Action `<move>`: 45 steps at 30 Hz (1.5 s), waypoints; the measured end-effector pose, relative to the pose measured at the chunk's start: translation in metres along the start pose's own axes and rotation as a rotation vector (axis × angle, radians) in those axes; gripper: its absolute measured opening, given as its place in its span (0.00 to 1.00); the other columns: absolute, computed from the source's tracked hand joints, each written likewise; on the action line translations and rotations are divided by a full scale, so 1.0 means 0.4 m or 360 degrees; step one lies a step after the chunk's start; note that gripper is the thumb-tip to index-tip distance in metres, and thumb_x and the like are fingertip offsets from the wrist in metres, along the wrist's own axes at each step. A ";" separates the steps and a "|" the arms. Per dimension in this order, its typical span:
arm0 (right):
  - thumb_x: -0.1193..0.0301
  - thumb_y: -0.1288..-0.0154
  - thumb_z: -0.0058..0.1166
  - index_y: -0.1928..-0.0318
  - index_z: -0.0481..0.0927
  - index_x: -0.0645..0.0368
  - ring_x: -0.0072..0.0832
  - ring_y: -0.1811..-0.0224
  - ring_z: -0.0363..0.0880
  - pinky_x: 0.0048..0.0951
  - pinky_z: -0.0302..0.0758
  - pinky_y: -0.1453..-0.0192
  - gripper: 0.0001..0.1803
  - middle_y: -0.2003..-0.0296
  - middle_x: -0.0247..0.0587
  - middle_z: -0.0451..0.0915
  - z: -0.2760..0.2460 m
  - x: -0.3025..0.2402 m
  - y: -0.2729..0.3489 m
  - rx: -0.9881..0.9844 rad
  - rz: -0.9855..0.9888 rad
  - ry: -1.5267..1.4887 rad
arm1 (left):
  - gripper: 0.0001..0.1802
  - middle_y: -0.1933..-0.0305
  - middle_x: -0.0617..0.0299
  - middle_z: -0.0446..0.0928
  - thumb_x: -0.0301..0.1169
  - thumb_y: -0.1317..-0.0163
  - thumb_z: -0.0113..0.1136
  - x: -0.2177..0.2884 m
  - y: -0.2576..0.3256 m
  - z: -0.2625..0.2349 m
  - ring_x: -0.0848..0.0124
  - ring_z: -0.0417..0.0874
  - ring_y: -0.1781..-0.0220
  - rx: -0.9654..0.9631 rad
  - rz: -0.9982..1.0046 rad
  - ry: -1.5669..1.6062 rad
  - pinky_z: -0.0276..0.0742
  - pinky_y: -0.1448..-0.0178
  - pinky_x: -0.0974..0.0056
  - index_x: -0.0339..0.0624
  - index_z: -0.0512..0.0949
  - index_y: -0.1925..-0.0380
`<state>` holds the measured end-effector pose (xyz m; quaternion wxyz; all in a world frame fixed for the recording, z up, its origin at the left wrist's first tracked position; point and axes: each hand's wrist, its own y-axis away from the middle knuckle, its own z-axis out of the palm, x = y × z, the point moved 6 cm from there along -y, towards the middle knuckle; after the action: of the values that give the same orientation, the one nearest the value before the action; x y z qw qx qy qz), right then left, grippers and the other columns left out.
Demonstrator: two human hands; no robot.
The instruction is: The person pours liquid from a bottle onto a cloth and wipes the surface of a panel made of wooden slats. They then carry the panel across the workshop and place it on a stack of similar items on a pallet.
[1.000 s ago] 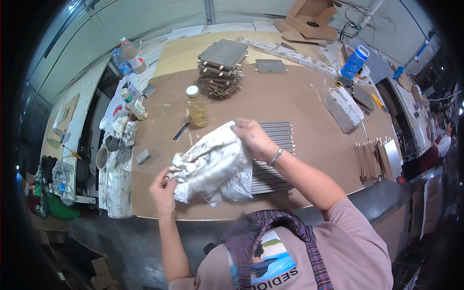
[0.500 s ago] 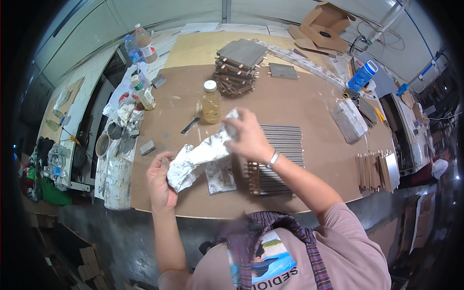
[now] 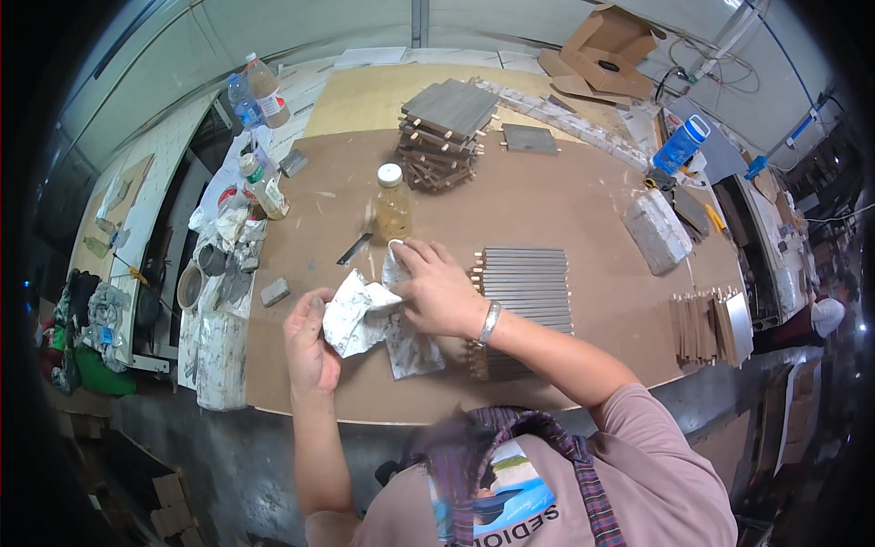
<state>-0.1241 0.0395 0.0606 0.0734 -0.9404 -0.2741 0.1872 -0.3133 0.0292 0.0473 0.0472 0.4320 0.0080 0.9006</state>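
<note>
A crumpled white cloth [image 3: 354, 319] with dark smudges is held up over the brown-covered table. My left hand [image 3: 313, 339] grips its left end between thumb and fingers. Curled round its other end is my right hand [image 3: 437, 290], a metal bracelet on that wrist. Below the right hand lies a flat, smudged white piece [image 3: 416, 357]. To the right, grey panels [image 3: 527, 287] with wooden dowels at their ends stand on edge in a row. Just beyond the hands is a capped bottle of yellowish liquid [image 3: 393, 205], with a dark blade-like tool [image 3: 354, 249] beside it.
Crisscrossed grey panels [image 3: 451, 105] are stacked at the back, near a single panel [image 3: 530, 139]. A wrapped white block [image 3: 658, 232] and a blue bottle [image 3: 680, 144] stand right. At left are a small grey block [image 3: 274, 292], a tape roll [image 3: 191, 286] and several bottles.
My right hand has come down and slightly left, drawing nearer my left hand. The cloth, stretched between them before, is now bunched shorter.
</note>
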 end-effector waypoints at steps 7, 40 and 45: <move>0.73 0.44 0.52 0.58 0.85 0.56 0.47 0.50 0.81 0.42 0.76 0.44 0.14 0.57 0.53 0.83 -0.097 0.128 -0.024 0.0060 0.0623 -0.0250 | 0.13 0.60 0.59 0.84 0.23 0.40 0.63 -0.011 0.089 0.000 0.75 0.83 0.63 -0.0597 -0.0441 -0.1742 0.78 0.57 0.69 0.37 0.82 0.55; 0.73 0.68 0.79 0.36 0.65 0.64 0.33 0.35 0.68 0.34 0.65 0.29 0.53 0.40 0.44 0.71 0.218 0.351 -0.315 0.0163 0.0538 -0.1288 | 0.29 0.39 0.47 0.74 0.12 0.39 0.42 -0.245 -0.132 -0.155 0.59 0.79 0.39 0.0136 -0.0430 0.0097 0.77 0.37 0.57 0.30 0.64 0.35; 0.62 0.63 0.74 0.41 0.74 0.55 0.45 0.46 0.80 0.39 0.75 0.42 0.43 0.47 0.48 0.80 0.067 0.244 -0.264 -0.0409 0.0317 -0.0394 | 0.36 0.36 0.47 0.71 0.10 0.43 0.39 -0.241 -0.173 -0.136 0.58 0.78 0.38 0.0180 -0.0294 0.0128 0.76 0.34 0.54 0.35 0.60 0.31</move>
<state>-0.1102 0.1820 0.0310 -0.1002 -0.9344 -0.2082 0.2712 -0.2902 0.0909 -0.0656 0.1050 0.3949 0.1005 0.9072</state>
